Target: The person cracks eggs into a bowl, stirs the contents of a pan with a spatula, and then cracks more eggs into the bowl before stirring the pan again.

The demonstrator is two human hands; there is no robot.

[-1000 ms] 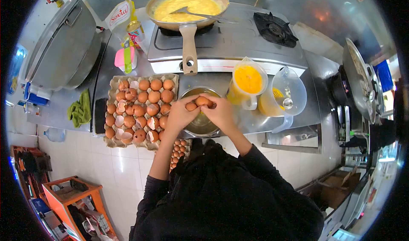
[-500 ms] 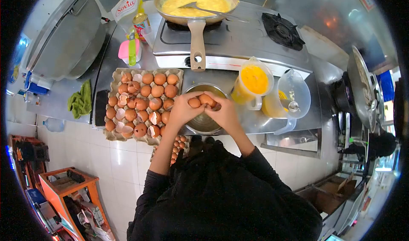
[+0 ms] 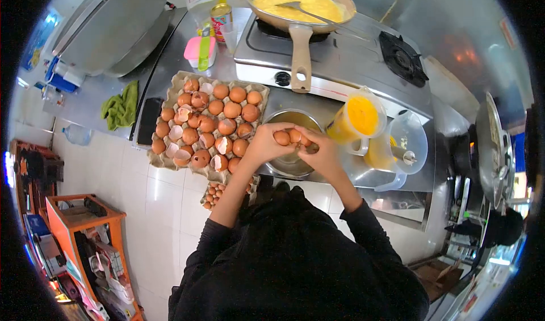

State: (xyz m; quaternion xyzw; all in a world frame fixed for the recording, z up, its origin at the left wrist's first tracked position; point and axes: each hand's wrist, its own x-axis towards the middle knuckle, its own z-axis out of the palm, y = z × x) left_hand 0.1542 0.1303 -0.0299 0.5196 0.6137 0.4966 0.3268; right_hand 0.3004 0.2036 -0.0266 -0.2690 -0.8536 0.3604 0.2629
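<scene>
Over the steel bowl [image 3: 290,117], my left hand [image 3: 268,145] is closed round a whole brown egg [image 3: 281,138]. Right beside that egg, my right hand [image 3: 325,155] grips a second brown egg [image 3: 296,136], which looks cracked, its shell parting near the fingertips. The two hands almost meet above the bowl's middle, hiding part of it. To the left lies a cardboard egg tray [image 3: 258,88], holding whole brown eggs [image 3: 232,110] and broken shells [image 3: 224,145].
A jug of beaten yolk [image 3: 363,115] and another clear jug [image 3: 414,136] stand right of the bowl. Behind, a pan [image 3: 301,54] of yellow egg sits on the stove [image 3: 340,51]. A pink-lidded tub [image 3: 200,51], green cloth [image 3: 120,105] and large pot [image 3: 125,42] are on the left.
My view has turned, so the counter appears shifted to the right. Both hands stay over the bowl, and the egg in my right hand now shows its shell coming apart.
</scene>
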